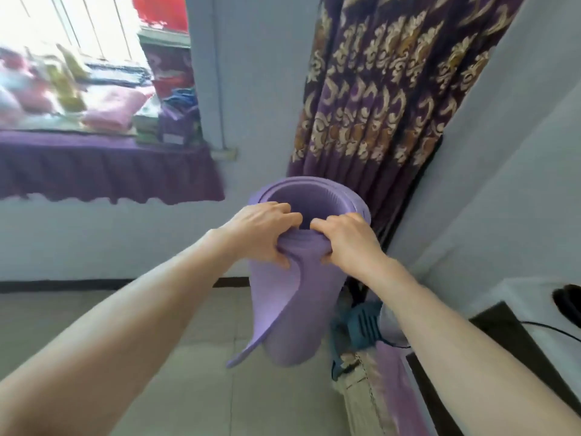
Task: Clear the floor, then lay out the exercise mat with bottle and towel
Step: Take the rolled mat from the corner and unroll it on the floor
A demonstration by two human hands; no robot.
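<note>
Here, one rolled purple mat (295, 297) stands upright at frame centre. Two hands, left hand (262, 234) and right hand (345, 237), grip closed on its top rim. Bare tiled floor (195, 357) lies open lower left.

The purple mat (292, 297) is rolled up and stands upright. Its loose outer flap curls away at the lower left.

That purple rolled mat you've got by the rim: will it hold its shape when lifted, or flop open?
Probably soft: the rim of the mat buckles where the left hand and right hand pinch it. The loose outer flap already curls away at the bottom, so it may unroll. It looks like light foam, and being a cylinder, it would likely roll if laid down.
</note>
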